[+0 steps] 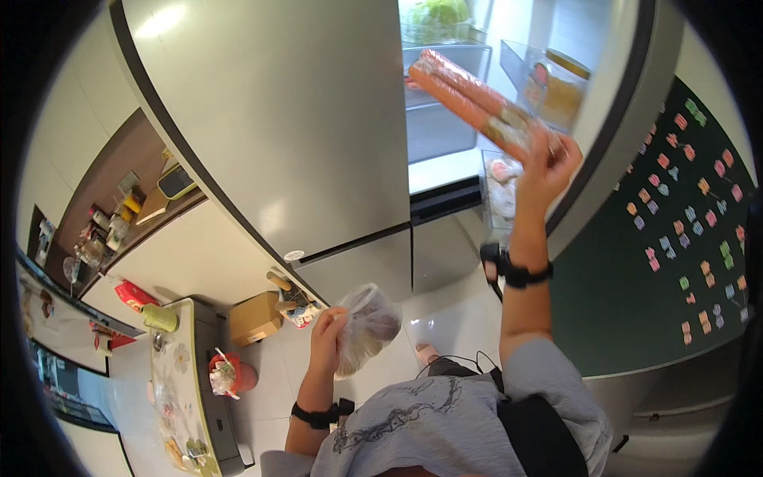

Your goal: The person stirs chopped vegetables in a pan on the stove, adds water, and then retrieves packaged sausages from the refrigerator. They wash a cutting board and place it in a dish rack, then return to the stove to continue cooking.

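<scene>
My right hand [545, 161] grips a clear plastic wrap holding two long orange carrots [459, 95], raised in front of the open side of a refrigerator [444, 131]. From my left hand [329, 337] hangs a translucent plastic bag [369, 328]; dark, roundish contents show through it, but I cannot tell what they are. Behind the carrots are lit shelves, with a leafy green vegetable [438, 18] in the upper compartment. On the open door, a jar with a gold lid [560, 89] stands in a clear bin. A lower door bin [501, 194] holds whitish items.
The refrigerator's left door [268, 119] is closed. A dark green board with colourful magnets [679, 226] is at the right. To the left are a table with a flowered cover [182, 358], a red bin [243, 375], a cardboard box [255, 319] and a cluttered counter niche [119, 220].
</scene>
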Tool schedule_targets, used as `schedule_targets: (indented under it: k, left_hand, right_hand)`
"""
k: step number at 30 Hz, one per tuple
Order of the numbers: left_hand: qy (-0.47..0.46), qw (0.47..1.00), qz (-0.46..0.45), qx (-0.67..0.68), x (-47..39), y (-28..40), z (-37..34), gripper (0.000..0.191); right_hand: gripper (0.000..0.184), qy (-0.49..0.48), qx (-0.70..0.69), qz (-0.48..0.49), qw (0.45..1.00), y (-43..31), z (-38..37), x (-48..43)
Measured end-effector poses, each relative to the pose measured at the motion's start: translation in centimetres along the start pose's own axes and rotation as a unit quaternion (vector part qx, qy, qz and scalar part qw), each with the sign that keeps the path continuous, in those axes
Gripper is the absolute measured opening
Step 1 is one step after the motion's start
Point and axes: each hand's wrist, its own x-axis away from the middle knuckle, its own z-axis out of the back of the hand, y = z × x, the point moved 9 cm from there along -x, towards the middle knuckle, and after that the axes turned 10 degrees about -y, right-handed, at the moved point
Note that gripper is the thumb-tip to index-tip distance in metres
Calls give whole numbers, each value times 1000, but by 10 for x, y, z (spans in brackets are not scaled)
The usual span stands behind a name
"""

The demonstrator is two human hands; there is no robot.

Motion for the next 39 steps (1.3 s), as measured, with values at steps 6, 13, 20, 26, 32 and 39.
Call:
schedule_targets:
  k: [6,13,20,26,32,39]
  left_hand:
    - [-200,979,-31,1,-23,-3,-72,67]
    - [-117,966,-80,218,-7,-11,-81,60]
    - [56,979,-34,195,23,-36,-40,58]
    - [154,975,-87,135,57,-33,-8,56]
    - [223,965,-80,111,81,-52,-1,64]
    - [278,949,-101,112,92,-56,3,63]
  right_hand:
    - [25,-131,-137,-227,955,-24,66,116]
    - [31,-439,-253,-396,766,-32,40,249]
    - [34,-102,101,-287,947,127,240,102]
    - [51,-67,-148,-639,752,316,232,252]
    - [42,-23,-121,-790,600,330,202,321]
    - [35,40,-261,-774,575,340,93,352]
